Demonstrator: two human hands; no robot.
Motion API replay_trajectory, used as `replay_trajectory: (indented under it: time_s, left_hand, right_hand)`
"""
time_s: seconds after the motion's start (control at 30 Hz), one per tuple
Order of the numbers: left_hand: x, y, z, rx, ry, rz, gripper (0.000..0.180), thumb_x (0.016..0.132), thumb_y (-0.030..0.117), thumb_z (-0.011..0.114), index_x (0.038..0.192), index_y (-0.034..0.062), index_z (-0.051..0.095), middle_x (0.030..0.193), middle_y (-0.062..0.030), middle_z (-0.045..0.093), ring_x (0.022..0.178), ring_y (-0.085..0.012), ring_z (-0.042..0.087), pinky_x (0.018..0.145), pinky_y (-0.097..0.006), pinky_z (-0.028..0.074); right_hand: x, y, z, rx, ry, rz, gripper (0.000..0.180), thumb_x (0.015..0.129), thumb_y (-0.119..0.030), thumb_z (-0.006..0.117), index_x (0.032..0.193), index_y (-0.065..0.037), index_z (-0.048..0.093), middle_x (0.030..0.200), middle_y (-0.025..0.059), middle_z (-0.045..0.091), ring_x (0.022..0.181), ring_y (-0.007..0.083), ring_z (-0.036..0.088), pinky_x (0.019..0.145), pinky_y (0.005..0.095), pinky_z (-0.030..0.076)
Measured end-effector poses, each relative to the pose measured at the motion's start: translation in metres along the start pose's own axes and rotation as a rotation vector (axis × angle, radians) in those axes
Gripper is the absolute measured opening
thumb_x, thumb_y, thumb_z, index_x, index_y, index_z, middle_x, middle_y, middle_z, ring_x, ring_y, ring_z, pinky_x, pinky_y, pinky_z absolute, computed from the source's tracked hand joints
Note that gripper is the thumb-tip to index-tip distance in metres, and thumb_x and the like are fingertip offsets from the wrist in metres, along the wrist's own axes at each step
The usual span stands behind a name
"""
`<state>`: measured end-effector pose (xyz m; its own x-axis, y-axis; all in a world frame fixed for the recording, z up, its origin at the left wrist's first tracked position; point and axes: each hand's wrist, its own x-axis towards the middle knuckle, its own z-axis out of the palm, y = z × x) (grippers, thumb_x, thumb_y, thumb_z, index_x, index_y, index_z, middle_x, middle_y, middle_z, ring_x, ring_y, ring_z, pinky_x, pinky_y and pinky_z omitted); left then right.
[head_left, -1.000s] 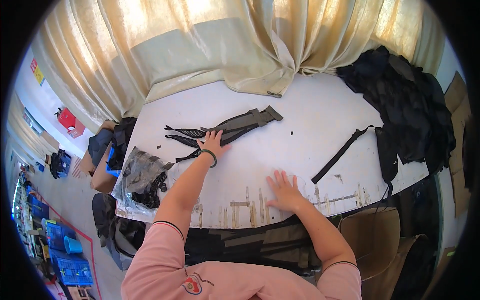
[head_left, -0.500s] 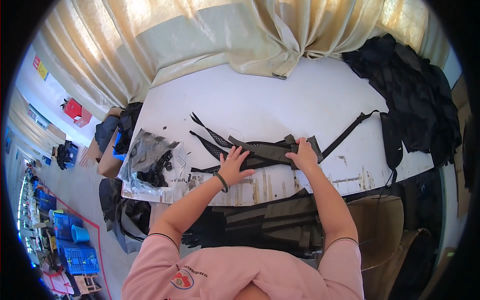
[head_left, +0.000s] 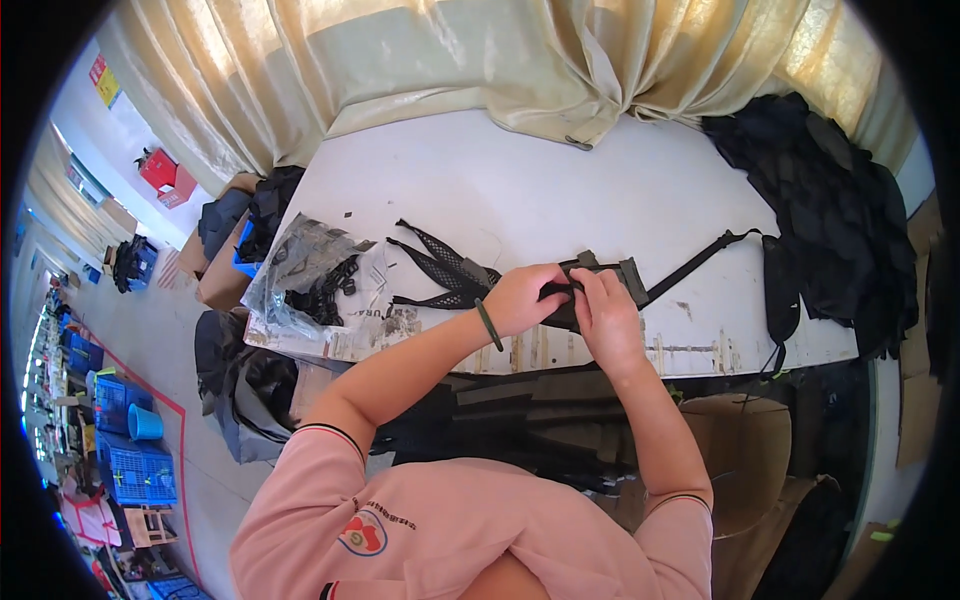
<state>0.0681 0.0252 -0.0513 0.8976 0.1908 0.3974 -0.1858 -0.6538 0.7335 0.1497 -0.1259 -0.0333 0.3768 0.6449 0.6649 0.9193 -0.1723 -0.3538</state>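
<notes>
Both hands meet over a dark olive-grey fabric strap piece (head_left: 600, 285) lying near the front edge of the white worktable (head_left: 520, 190). The left hand (head_left: 525, 298) curls its fingers around the piece's left end, thumb toward the middle, gripping it closed. The right hand (head_left: 605, 315) lies flat across the piece just beside the left, fingers together and pressed down, pinning the fabric against the tabletop, seemingly so it stays taut and still while the two hands work it at the join. A dark band (head_left: 488, 325) circles the left wrist.

Left of the strap piece, its black mesh tails (head_left: 440, 270) fan out across the table. Right of it, a narrow black webbing strap (head_left: 700, 262) runs diagonally toward a large heap of black fabric pieces (head_left: 830, 210) at the table's right end. Further left than the mesh tails sits a crumpled clear plastic bag of small black plastic parts (head_left: 305, 280), at the table's left corner, within easy reach.

Beyond the strap piece, a cream curtain (head_left: 480, 60) hangs down and spills onto the table's far edge.

The hands cover the middle of the strap piece, so what the fingertips do there cannot be made out. The heap's far side is cut off by the dark lens rim, and what lies under the table is in shadow
</notes>
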Motion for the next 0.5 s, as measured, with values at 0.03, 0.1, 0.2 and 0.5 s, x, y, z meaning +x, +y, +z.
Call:
replay_trajectory:
  time_s: [0.03,0.1,0.2,0.5]
  left_hand:
    - [-0.002,0.003,0.0,-0.005,0.0,0.001,0.016,0.078,0.013,0.067,0.087,0.0012,0.06,0.079,-0.0133,0.064,0.072,-0.0261,0.063,0.066,-0.032,0.049]
    - [-0.007,0.01,-0.003,-0.081,-0.069,-0.133,0.021,0.076,0.016,0.068,0.085,0.0004,0.057,0.08,-0.0153,0.063,0.075,-0.0322,0.06,0.067,-0.038,0.047]
    - [-0.015,0.01,-0.001,-0.025,-0.087,-0.06,0.021,0.075,0.016,0.069,0.079,0.0021,0.054,0.077,-0.0138,0.059,0.072,-0.0326,0.057,0.064,-0.038,0.045]
    - [-0.04,0.034,-0.004,0.164,-0.036,0.292,0.016,0.073,0.004,0.065,0.073,0.0056,0.049,0.071,-0.0104,0.05,0.068,-0.0319,0.053,0.057,-0.037,0.041]
  right_hand:
    - [-0.002,0.0,-0.001,-0.045,-0.011,-0.024,0.018,0.077,-0.004,0.063,0.094,-0.007,0.057,0.077,0.011,0.052,0.065,0.029,0.055,0.063,0.0386,0.047]
    - [-0.006,0.0,-0.004,-0.092,-0.024,-0.046,0.014,0.077,-0.006,0.064,0.09,-0.007,0.058,0.075,0.0104,0.051,0.063,0.029,0.054,0.062,0.0383,0.046]
    - [-0.007,0.001,-0.006,-0.095,-0.13,-0.078,0.01,0.078,-0.01,0.064,0.08,-0.006,0.056,0.071,0.0088,0.051,0.063,0.029,0.054,0.061,0.0392,0.045]
    - [-0.012,0.012,-0.012,0.45,-0.276,0.566,0.015,0.083,-0.013,0.063,0.078,-0.001,0.054,0.068,0.0059,0.057,0.055,0.0147,0.052,0.052,0.0283,0.042]
